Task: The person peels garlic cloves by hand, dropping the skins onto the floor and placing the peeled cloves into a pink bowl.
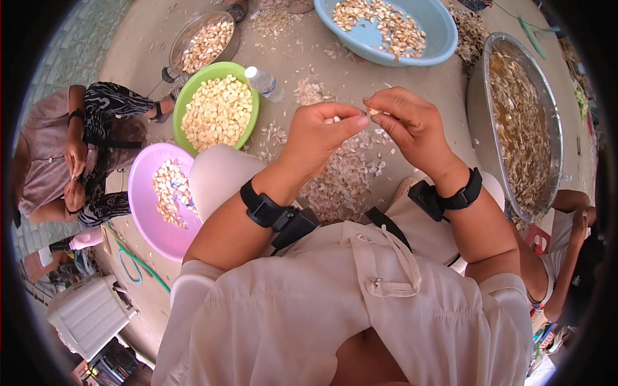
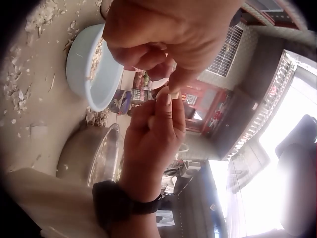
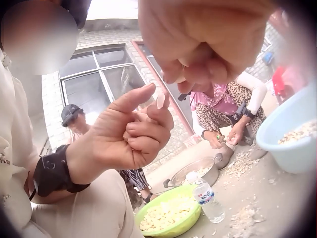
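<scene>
My two hands meet at the fingertips over the peel-strewn floor. In the head view my left hand [image 1: 322,138] curls its fingers round a pale garlic clove [image 1: 332,120], which shows between thumb and forefinger. My right hand [image 1: 412,125] pinches a small garlic clove [image 1: 374,112] right at the left thumb's tip. The right wrist view has the left hand [image 3: 133,129] from the side, fingers curled. In the left wrist view the right hand [image 2: 156,131] points up toward the left one. Beneath the hands lies a heap of garlic skins [image 1: 341,183].
Left of me stand a green basin [image 1: 177,116] of peeled cloves, a pink basin [image 1: 145,206] with unpeeled ones, and a water bottle [image 1: 262,83]. A blue basin [image 1: 380,58] is ahead; a metal tub [image 1: 483,122] stands right. Other people sit on both sides.
</scene>
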{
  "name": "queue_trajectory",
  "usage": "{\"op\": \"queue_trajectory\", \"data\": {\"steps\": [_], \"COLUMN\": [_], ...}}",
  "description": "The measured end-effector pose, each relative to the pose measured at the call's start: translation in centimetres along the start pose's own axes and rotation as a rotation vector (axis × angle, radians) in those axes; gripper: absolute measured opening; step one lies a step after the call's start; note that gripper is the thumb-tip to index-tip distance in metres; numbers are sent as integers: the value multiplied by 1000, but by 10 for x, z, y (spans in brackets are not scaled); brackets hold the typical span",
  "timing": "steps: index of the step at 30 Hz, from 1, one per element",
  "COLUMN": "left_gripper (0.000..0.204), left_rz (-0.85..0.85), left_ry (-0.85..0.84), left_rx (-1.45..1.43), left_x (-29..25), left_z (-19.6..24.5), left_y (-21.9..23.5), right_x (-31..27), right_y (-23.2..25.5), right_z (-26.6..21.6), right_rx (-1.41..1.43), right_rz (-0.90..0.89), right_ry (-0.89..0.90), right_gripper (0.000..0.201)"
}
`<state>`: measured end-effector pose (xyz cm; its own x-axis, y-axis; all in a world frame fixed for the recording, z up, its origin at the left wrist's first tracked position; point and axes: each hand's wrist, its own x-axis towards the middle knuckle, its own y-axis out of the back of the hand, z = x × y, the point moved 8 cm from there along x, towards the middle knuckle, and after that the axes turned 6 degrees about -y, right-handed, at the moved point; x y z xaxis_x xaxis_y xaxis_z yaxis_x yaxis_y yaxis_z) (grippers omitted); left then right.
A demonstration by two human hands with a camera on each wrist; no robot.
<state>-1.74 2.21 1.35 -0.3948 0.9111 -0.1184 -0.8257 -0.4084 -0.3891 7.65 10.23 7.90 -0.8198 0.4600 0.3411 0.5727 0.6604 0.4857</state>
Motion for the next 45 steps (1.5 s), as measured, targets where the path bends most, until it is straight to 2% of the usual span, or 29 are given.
{"op": "queue_trajectory", "data": {"steps": [4,7,10,19,22,31,40,45], "left_gripper": [19,17,14,6,5,6,7,7], "left_rz": [1,0,-23,-14,9,-7,-50,-67], "left_ry": [-10,42,137,187,166,133,112,100], "left_rx": [19,2,-29,-123,-100,-66,-124,-129], "left_x": [1,1,0,1,1,3,4,2], "left_z": [0,-7,-14,-21,-19,-15,-11,-11], "left_y": [-2,-1,-1,-5,-5,-4,-4,-1], "right_x": [-3,-6,-9,-15,-15,-21,-23,-23], "right_y": [-3,-1,-2,-1,0,-14,-31,-35], "right_z": [0,-5,-6,-5,5,37,50,54], "right_rx": [-30,-117,-159,-129,-60,397,915,1054], "right_rz": [2,28,20,56,29,-149,-189,-177], "right_ry": [-22,54,56,6,-110,-586,-762,-791], "right_gripper": [20,20,20,20,20,20,21,21]}}
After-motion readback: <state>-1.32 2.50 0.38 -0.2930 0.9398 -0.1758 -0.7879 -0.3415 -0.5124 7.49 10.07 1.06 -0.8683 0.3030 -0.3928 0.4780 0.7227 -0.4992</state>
